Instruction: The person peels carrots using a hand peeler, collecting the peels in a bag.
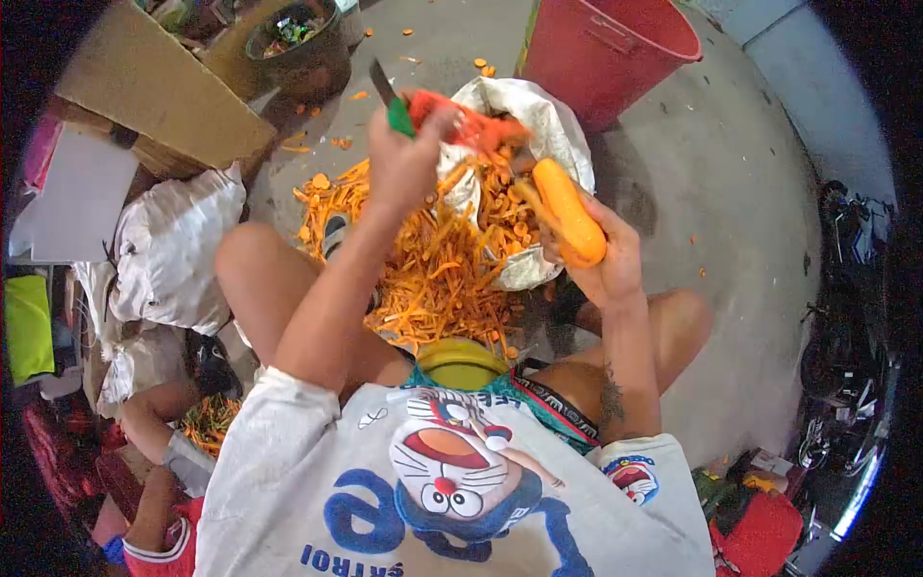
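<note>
My left hand (409,159) is closed around a green-handled knife (396,108), its dark blade pointing up and away from me. A blurred red-orange thing (471,120) stretches from beside this hand toward the carrot. My right hand (611,250) grips a thick peeled carrot (569,213), wet and bright orange, tilted with its far end toward my left hand. A strip of peel hangs along the carrot's left side. Beneath both hands lie a large heap of carrot peelings (442,274) and a white sack (567,125) with cut orange pieces on it.
A red tub (611,58) stands at the far right, a dark bucket (298,48) at the far left. Cardboard (163,91) and a full white sack (178,245) are on my left. Another person's leg (159,423) shows lower left. A yellow rim (461,361) is between my legs.
</note>
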### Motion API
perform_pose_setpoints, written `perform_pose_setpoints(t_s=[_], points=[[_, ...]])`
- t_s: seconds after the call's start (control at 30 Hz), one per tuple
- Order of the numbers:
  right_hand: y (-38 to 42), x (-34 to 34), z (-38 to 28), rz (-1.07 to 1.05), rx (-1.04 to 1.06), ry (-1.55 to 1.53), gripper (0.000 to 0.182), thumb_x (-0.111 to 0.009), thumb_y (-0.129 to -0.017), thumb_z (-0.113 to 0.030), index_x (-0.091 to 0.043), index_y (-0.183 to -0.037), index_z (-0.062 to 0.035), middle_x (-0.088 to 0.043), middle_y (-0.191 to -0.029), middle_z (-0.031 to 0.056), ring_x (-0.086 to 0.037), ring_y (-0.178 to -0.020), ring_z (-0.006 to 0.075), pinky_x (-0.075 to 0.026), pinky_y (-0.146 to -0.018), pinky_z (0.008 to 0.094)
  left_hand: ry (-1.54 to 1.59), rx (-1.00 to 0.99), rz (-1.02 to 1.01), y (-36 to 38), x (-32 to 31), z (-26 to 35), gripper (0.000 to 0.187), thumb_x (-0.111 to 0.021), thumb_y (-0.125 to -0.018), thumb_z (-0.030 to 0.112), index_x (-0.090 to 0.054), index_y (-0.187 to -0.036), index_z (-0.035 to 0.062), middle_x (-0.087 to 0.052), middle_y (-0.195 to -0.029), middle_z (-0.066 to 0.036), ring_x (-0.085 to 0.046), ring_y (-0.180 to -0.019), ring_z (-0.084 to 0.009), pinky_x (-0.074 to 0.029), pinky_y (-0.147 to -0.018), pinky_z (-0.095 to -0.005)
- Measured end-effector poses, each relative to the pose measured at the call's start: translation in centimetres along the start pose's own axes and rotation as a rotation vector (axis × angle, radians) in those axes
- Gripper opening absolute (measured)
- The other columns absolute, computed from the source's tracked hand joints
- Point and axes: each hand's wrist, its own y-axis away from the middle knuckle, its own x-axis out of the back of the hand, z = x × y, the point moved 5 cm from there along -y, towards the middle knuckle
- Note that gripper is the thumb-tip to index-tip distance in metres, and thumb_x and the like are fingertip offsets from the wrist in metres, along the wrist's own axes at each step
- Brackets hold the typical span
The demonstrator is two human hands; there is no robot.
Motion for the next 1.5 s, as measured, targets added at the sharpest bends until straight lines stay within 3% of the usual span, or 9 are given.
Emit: perform_pose_setpoints(t_s=[0.17,0.23,0.4,0.5,0.73,0.87,1.13,1.27,1.5], points=[[-0.2,-0.8,-0.7,0.042,0.069,0.037,0.051,-0.047,-0.101,-0.024,-0.046,-0.144,0.0034,-0.061,-0.133,0.0149,-0.063,-0.116,0.0234,-0.05,-0.101,0.0382,-0.151,-0.238,-0.351,6.4,-5.0,2.6,0.013,-0.072,-0.092,0.008,-0.064,-0.099,0.0003,-0.07,-0.087,-0.006,-0.067,-0.076,-0.0126,-0.056,-0.072,-0.03],[0.9,-1.4,-0.6,0.034,-0.006,0.093,0.053,-0.042,-0.103,-0.032,-0.047,-0.144,0.0,-0.063,-0.109,0.0121,-0.058,-0.084,0.0182,-0.045,-0.069,0.0306,0.059,-0.076,-0.25,2.8,-3.3,1.9,0.011,-0.071,-0.092,0.007,-0.065,-0.098,-0.0009,-0.072,-0.087,-0.007,-0.068,-0.076,-0.0136,-0.056,-0.072,-0.0296],[0.0,0.0,-0.5,0.113,0.04,0.047,0.051,-0.044,-0.102,-0.031,-0.048,-0.142,0.0007,-0.063,-0.104,0.0114,-0.058,-0.082,0.0185,-0.045,-0.068,0.0309,0.046,0.003,-0.102,2.0,-1.7,1.4,0.011,-0.073,-0.092,0.008,-0.066,-0.096,0.0002,-0.073,-0.088,-0.007,-0.068,-0.077,-0.0132,-0.057,-0.071,-0.0298],[0.1,0.1,-0.6,0.114,0.082,0.068,0.049,-0.046,-0.102,-0.029,-0.05,-0.139,0.0024,-0.064,-0.115,0.0129,-0.061,-0.096,0.0213,-0.048,-0.083,0.0353,-0.118,-0.354,-0.426,7.0,-5.6,4.4,0.015,-0.072,-0.092,0.009,-0.061,-0.1,0.0022,-0.065,-0.087,-0.003,-0.064,-0.074,-0.0108,-0.052,-0.067,-0.0261],[0.2,1.3,0.2,-0.253,-0.047,-0.116,0.048,-0.047,-0.101,-0.025,-0.051,-0.139,0.0041,-0.064,-0.127,0.0145,-0.065,-0.112,0.0233,-0.054,-0.094,0.0374,-0.108,0.04,-0.028,-0.3,0.1,-0.6,0.015,-0.074,-0.092,0.014,-0.068,-0.099,0.0025,-0.072,-0.084,-0.003,-0.065,-0.072,-0.014,-0.054,-0.069,-0.0312],[-0.4,2.0,0.2,0.144,0.109,0.036,0.047,-0.048,-0.101,-0.026,-0.051,-0.138,0.0032,-0.065,-0.125,0.014,-0.066,-0.104,0.022,-0.055,-0.091,0.0362,-0.056,-0.127,-0.206,4.5,-4.6,1.3,0.015,-0.074,-0.092,0.011,-0.067,-0.097,-0.0001,-0.07,-0.082,-0.004,-0.065,-0.07,-0.0149,-0.055,-0.069,-0.0304],[-0.6,2.3,0.4,-0.301,-0.06,-0.136,0.048,-0.048,-0.101,-0.026,-0.05,-0.141,0.0009,-0.064,-0.129,0.0137,-0.065,-0.112,0.0223,-0.055,-0.092,0.0347,0.074,0.039,-0.053,1.0,-1.5,0.6,0.019,-0.074,-0.089,0.006,-0.064,-0.104,-0.0007,-0.07,-0.087,-0.004,-0.066,-0.076,-0.0131,-0.055,-0.072,-0.031],[-0.1,0.3,-0.2,0.053,0.027,0.057,0.045,-0.047,-0.102,-0.028,-0.053,-0.137,0.0005,-0.065,-0.122,0.0122,-0.066,-0.101,0.0207,-0.055,-0.085,0.036,-0.002,-0.088,-0.342,5.7,-4.9,2.3,0.032,-0.082,-0.084,0.014,-0.063,-0.105,-0.0007,-0.067,-0.087,-0.004,-0.062,-0.085,-0.0122,-0.053,-0.079,-0.0332],[-0.8,2.1,0.2,-0.279,-0.043,-0.135,0.048,-0.048,-0.102,-0.027,-0.052,-0.139,0.0029,-0.064,-0.127,0.0141,-0.064,-0.109,0.0226,-0.053,-0.092,0.0361,-0.062,0.007,-0.094,1.2,-1.7,0.6,0.015,-0.074,-0.091,0.01,-0.068,-0.1,-0.0001,-0.072,-0.085,-0.006,-0.069,-0.076,-0.0136,-0.056,-0.07,-0.0293]])
